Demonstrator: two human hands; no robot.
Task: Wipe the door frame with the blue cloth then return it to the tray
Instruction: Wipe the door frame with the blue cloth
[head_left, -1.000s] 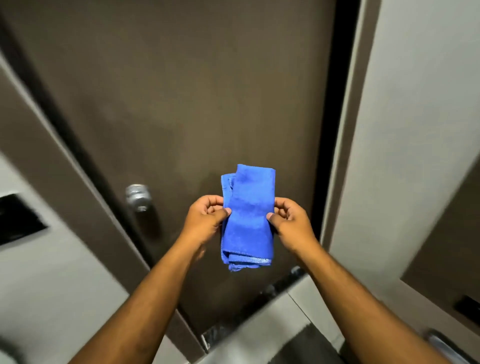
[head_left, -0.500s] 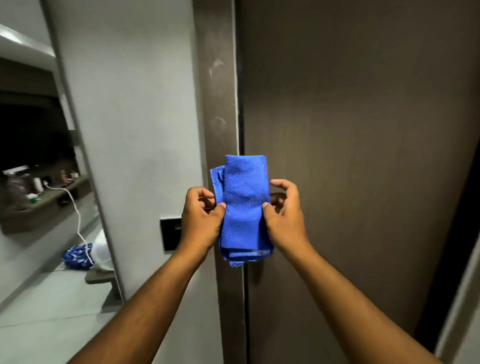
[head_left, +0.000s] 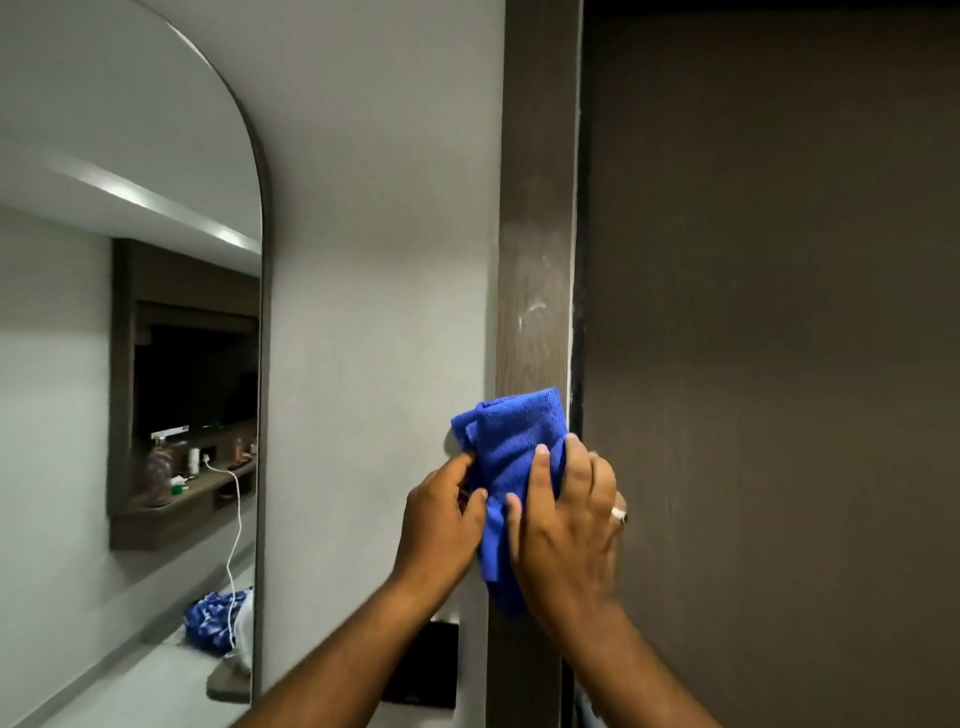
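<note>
A folded blue cloth (head_left: 511, 447) lies pressed against the brown wooden door frame (head_left: 537, 249), a vertical strip with pale smudges above the cloth. My right hand (head_left: 566, 525) lies flat over the cloth's lower right part, fingers spread, a ring on one finger. My left hand (head_left: 441, 514) pinches the cloth's left edge between thumb and fingers. The cloth's lower half is mostly hidden behind my hands. No tray is in view.
The dark brown door (head_left: 769, 338) fills the right side. A grey wall (head_left: 379, 260) lies left of the frame, with a black switch plate (head_left: 428, 667) low down. An arched mirror (head_left: 130, 389) at left reflects a shelf, a white cable and the floor.
The view has swung from the door's knob side to its left frame. The cloth, held free in front of me before, now rests against the frame with my right palm over it.
</note>
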